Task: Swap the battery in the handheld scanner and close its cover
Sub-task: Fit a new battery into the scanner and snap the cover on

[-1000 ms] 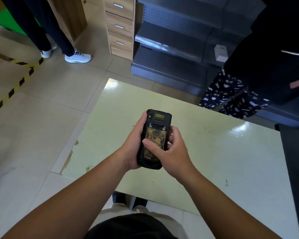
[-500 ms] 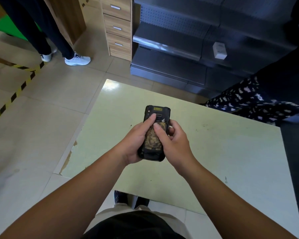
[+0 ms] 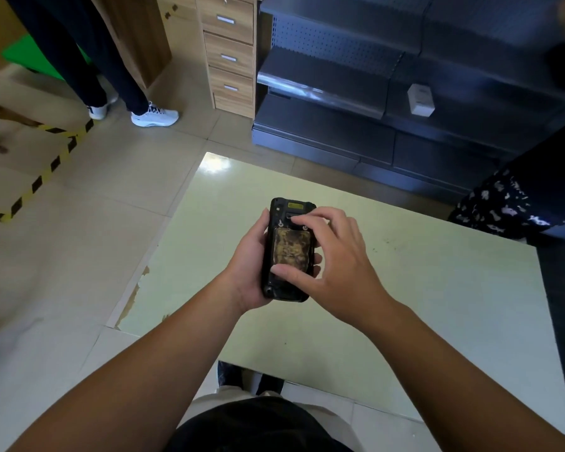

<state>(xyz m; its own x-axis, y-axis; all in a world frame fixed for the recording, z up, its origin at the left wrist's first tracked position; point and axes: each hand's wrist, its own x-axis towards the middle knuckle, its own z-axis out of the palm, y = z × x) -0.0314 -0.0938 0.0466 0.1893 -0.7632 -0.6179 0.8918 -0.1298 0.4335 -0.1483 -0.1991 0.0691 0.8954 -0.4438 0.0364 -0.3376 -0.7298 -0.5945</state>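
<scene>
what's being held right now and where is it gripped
The scanner, back side up. The left hand wraps its left edge from beneath; the right hand touches its back with thumb low and a fingertip near the top.

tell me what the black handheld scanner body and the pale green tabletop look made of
Black handheld scanner body: looks like matte moulded plastic, maybe rubberised; dull and scuffed, with rounded corners. Pale green tabletop: probably glossy laminate over board; it mirrors light and is chipped brown at the edge.

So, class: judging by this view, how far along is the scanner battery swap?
Done: nothing visibly; no spare battery shows on the table. In hand: the left hand cradles the scanner back-up, while the right hand has a fingertip at the latch area above the worn back panel and its thumb near the lower end. Left: opening, swapping, closing the cover.
</scene>
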